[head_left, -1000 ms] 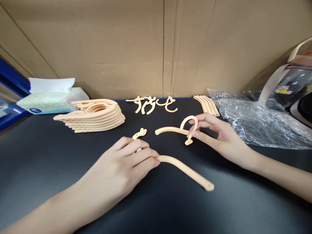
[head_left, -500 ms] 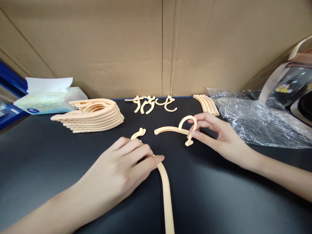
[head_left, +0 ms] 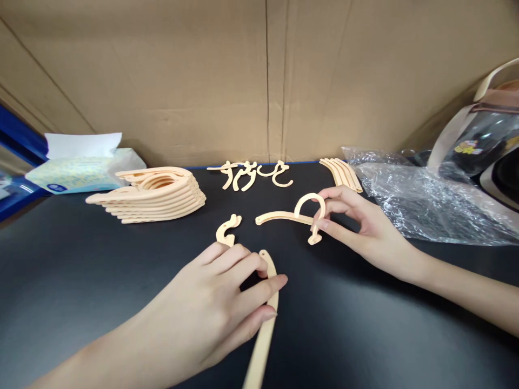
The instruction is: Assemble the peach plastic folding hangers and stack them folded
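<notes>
Two hands work at once: the left hand point(head_left: 211, 308) has its fingers point(head_left: 259, 289) closed on a loose hanger arm point(head_left: 263, 319), which has swung from lying crosswise to pointing back toward the person — repositioned for fitting, I judge. Beyond them, the right hand point(head_left: 360, 227) pinches the hook piece point(head_left: 310, 213). Farther out on the tabletop point(head_left: 81, 281) sits a stack of hangers point(head_left: 154, 194).
</notes>
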`<state>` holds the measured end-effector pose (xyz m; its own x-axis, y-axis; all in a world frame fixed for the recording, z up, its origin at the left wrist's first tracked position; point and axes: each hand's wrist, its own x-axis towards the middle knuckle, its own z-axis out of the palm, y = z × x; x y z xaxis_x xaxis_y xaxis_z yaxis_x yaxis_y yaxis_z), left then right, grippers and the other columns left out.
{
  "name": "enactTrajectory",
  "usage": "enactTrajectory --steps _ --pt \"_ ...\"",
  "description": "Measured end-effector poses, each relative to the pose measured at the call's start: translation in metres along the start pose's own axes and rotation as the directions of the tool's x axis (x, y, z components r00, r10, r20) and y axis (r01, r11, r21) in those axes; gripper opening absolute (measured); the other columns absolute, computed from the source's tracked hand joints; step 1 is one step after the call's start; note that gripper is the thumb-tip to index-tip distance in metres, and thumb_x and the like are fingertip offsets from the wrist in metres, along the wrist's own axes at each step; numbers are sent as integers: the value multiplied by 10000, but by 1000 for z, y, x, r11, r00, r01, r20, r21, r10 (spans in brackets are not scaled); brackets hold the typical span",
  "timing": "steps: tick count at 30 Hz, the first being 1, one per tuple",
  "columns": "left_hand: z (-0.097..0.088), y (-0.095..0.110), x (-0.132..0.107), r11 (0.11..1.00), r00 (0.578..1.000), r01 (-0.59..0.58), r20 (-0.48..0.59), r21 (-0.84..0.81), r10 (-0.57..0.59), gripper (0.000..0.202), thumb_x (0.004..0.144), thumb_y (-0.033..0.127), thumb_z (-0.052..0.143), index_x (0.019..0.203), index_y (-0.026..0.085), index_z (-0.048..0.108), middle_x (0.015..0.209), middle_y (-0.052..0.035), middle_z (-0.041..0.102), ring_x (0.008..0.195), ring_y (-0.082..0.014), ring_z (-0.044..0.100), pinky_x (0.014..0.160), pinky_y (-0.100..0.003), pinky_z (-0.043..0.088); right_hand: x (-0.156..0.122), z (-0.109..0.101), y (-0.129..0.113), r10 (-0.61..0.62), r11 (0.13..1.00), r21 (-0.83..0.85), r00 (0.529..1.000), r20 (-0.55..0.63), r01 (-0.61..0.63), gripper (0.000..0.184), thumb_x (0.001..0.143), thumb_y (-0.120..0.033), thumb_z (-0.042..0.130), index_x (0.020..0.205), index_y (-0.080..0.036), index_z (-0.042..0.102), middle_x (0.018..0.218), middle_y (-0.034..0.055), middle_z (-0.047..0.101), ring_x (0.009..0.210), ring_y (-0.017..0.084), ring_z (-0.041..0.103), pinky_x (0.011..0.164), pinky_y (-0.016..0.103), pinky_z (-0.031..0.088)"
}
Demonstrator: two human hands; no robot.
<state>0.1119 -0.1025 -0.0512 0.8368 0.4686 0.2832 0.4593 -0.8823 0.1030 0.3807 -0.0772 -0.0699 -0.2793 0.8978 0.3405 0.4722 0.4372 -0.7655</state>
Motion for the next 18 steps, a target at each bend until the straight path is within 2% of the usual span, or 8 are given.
enactTrajectory --steps 6,12,18 --pt "-5 3 1 1000 997 -19 70 -18 20 297 1031 384 416 1216 256 609 1122 12 655 930 -160 569 853 -314 345 -1 -1 -1 0 1000 24 1000 1 0 203 940 -286 582 1116 -264 483 790 -51 692 801 151 578 846 299 463" --pt "-4 4 1 999 997 12 82 -43 -8 254 1020 303 460 1229 291 605 1113 19 654 960 -154 585 892 -313 366 0 0 -1 4 999 39 1000 -6 -4 201 935 -275 587 1108 -254 487 758 -53 672 770 155 570 837 313 468" --pt "-4 5 -1 996 998 -3 60 -94 8 228 994 299 518 1191 281 631 1063 2 658 903 -157 584 795 -297 416 -1 -1 -2 17 998 52 1000 13 -17 215 942 -298 575 1126 -241 481 768 -38 676 780 164 573 856 337 463"
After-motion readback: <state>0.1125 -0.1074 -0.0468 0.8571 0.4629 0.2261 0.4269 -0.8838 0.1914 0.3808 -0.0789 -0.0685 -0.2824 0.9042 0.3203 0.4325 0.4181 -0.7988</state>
